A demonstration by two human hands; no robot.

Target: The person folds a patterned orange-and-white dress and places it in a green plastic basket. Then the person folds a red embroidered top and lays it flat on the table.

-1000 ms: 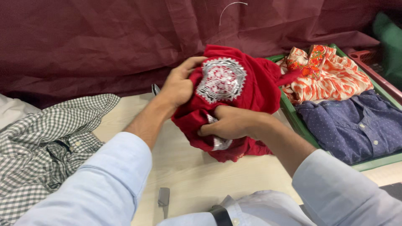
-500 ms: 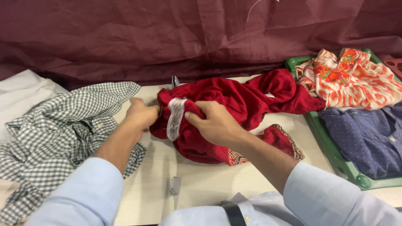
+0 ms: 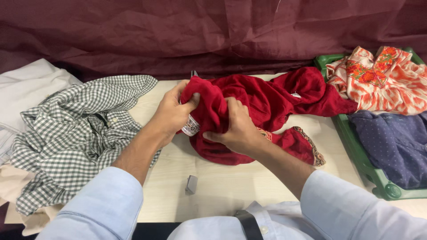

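Observation:
A red garment (image 3: 262,100) with silver and patterned trim lies bunched on the light wooden table (image 3: 222,186). My left hand (image 3: 171,113) grips its left end, thumb pressed into the cloth near a silver trimmed edge. My right hand (image 3: 235,126) clutches a fold of the same garment just to the right, the two hands close together. A sleeve with a patterned cuff (image 3: 307,142) trails off to the right on the table.
A green checked shirt (image 3: 75,133) lies crumpled at the left over white cloth (image 3: 26,84). A green tray (image 3: 356,151) at the right holds an orange patterned garment (image 3: 378,80) and a blue dotted shirt (image 3: 391,142). A small grey tag (image 3: 191,184) lies near the front. Maroon fabric (image 3: 178,31) hangs behind.
The red garment came down from being held up onto the table. Both hands have shifted their grip and now bunch its left end together; the view has panned slightly.

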